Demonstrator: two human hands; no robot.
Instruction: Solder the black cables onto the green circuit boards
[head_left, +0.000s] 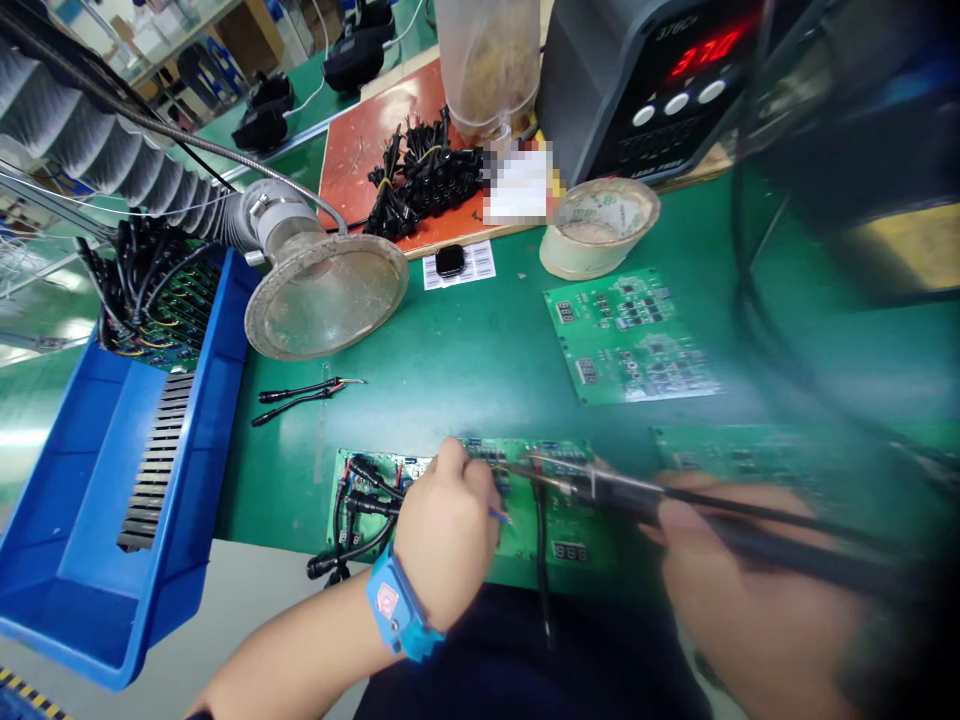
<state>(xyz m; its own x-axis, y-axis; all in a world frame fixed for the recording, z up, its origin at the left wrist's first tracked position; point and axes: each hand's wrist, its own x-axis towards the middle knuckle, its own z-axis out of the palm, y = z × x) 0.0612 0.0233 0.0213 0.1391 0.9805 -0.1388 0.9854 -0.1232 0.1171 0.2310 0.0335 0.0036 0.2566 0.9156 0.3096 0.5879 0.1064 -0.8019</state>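
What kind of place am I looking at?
Likely an electronics assembly shop: the right hand holds what looks like a soldering iron, green circuit boards lie on the bench, and a station shows red digits.

Around the wrist of the left hand [450, 510], a bright blue strap [420, 638] is wrapping snugly, its broader, smooth section carrying a pinkish diamond-shaped marking [387, 600]. A small round metallic stud [395, 626] is sitting just beside that marking, and the strap is bunching into folds near one edge. Very dark, navy-looking clothing [540, 650] is covering the lap. Motion blur is softening the right hand [750, 580], and deep shadow is obscuring the forearm behind it.
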